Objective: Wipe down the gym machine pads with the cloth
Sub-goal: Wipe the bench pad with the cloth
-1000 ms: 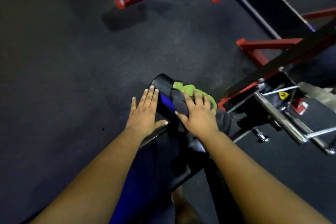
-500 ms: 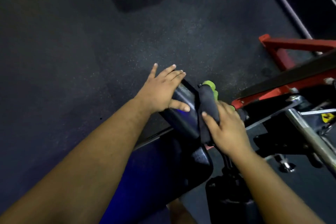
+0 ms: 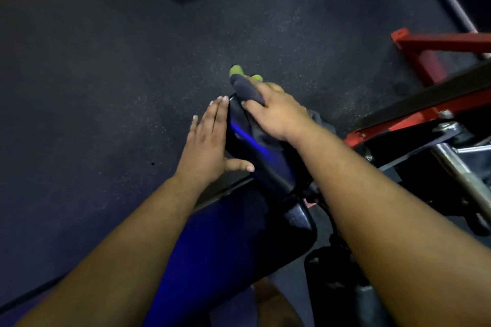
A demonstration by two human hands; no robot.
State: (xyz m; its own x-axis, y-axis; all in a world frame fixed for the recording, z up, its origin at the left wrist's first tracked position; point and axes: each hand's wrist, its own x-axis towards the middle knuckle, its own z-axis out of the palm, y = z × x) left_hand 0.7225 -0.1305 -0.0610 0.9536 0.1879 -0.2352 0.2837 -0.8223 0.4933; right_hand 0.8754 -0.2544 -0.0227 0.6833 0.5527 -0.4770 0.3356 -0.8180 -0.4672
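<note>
Wiping step: right hand [image 3: 279, 114], fingers clamped on dark green-edged cloth [image 3: 245, 87], rubs black vinyl roller pad [image 3: 247, 146]; left hand [image 3: 210, 146], fingers together, steadies; next, uncleaned side.

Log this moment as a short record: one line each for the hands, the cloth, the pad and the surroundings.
left hand: flat and open against the pad's left side, holding nothing
right hand: pressing the cloth onto the pad
cloth: dark with green edge, bunched under the right fingers, sticking out past the pad's far end
pad: dark cylindrical roller with a blue sheen
frame: red and black, to the right
floor: dark, speckled
</note>
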